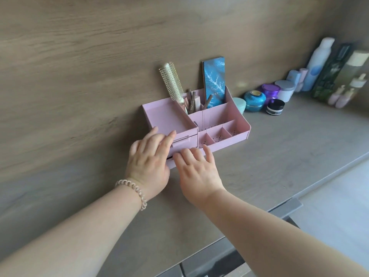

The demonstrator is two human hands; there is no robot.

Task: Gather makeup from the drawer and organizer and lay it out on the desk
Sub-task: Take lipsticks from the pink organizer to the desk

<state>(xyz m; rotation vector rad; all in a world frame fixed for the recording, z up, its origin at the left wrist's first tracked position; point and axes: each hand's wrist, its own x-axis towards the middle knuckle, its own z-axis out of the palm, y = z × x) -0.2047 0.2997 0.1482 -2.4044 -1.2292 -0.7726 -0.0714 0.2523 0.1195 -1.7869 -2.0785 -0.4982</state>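
Note:
A pink organizer (pixel 219 116) stands on the grey desk (pixel 269 160) against the wooden wall. In its back compartments stand a round hairbrush (pixel 172 82), a blue palette (pixel 214 82) and several slim makeup sticks (pixel 192 100). The organizer has small drawers (pixel 184 141) in its front left. My left hand (pixel 148 162) lies over the drawer front with its fingers stretched out. My right hand (pixel 196 168) touches the lower drawer, which sits pulled out a little. What is inside the drawers is hidden.
Jars stand to the right of the organizer: a teal one (pixel 254 100), a purple one (pixel 270 91), a black one (pixel 275 106) and a white one (pixel 284 89). Tall bottles (pixel 319 64) line the far right. The desk's front edge (pixel 299 188) runs diagonally.

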